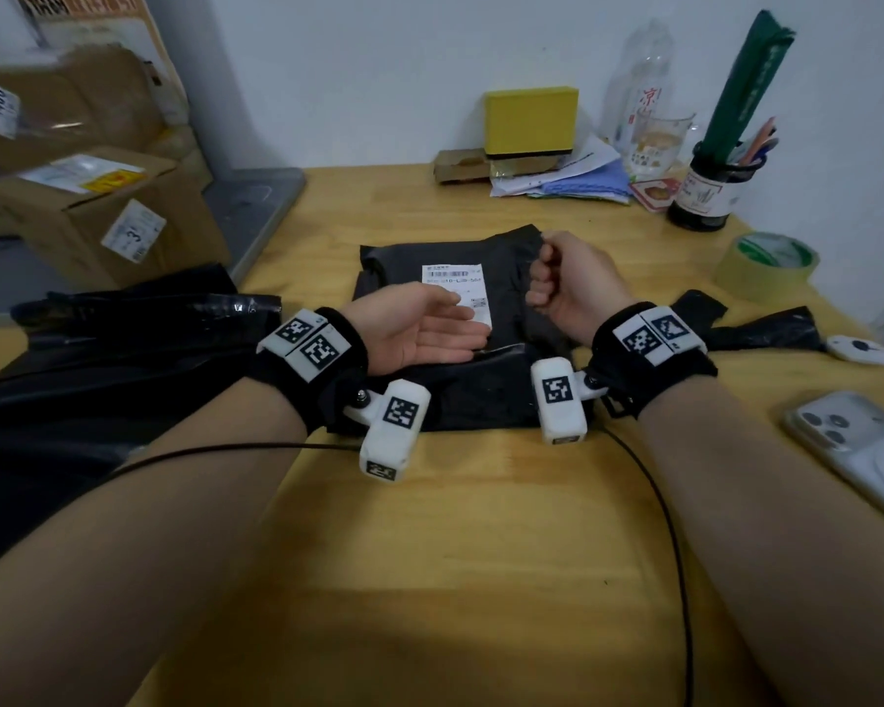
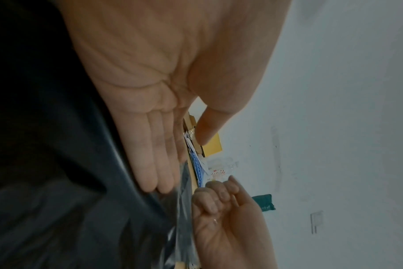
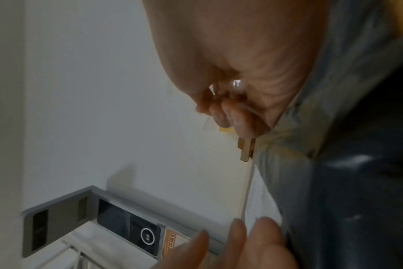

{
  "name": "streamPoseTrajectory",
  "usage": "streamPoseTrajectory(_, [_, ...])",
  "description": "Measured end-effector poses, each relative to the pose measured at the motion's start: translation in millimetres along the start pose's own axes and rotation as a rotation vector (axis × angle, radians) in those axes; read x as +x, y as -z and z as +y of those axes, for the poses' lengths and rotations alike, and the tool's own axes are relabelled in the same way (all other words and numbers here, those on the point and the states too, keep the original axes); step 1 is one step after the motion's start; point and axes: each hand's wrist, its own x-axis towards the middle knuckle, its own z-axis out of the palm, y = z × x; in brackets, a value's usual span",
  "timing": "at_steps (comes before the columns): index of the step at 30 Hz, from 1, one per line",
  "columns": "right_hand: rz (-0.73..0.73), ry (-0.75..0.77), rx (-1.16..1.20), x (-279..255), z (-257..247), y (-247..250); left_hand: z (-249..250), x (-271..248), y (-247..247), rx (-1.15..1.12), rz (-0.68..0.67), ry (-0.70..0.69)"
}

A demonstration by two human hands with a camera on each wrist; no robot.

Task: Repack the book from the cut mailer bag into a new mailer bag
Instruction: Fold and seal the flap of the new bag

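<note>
A black mailer bag [image 1: 460,395] with a white shipping label [image 1: 454,284] lies flat in the middle of the wooden table [image 1: 481,528]. No book shows outside it. My left hand [image 1: 460,321] hovers open over the label, palm turned inward and fingers straight [image 2: 159,163]. My right hand [image 1: 544,278] is curled into a fist at the bag's far right corner. In the right wrist view its fingers [image 3: 225,112] close on a thin clear plastic strip [image 3: 207,125] beside the bag's edge [image 3: 288,127].
A heap of black bags [image 1: 123,359] lies at the left, and another black bag piece [image 1: 756,329] at the right. A phone [image 1: 858,451], a small white device [image 1: 861,349], a tape roll [image 1: 766,262], a pen jar [image 1: 705,191], a yellow box [image 1: 531,119] and cardboard boxes [image 1: 98,206] ring the table.
</note>
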Motion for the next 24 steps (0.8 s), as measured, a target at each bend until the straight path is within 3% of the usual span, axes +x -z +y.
streamPoseTrajectory(5, [-0.005,0.073,-0.192,-42.9,-26.4,15.8,-9.1,-22.2,-20.2,0.003,-0.010,0.017])
streamPoseTrajectory(12, [0.046,-0.013,-0.446,-76.0,-42.4,50.9,-28.4,-46.2,-47.3,0.052,-0.052,0.024])
streamPoseTrajectory(20, [0.092,-0.040,-0.813,-78.7,-46.1,65.5,-40.4,-26.9,-44.8,-0.371,0.016,0.020])
streamPoseTrajectory(24, [0.015,-0.047,-1.061,-60.6,-47.5,59.8,-37.1,-14.7,-32.1,-0.474,-0.014,0.074])
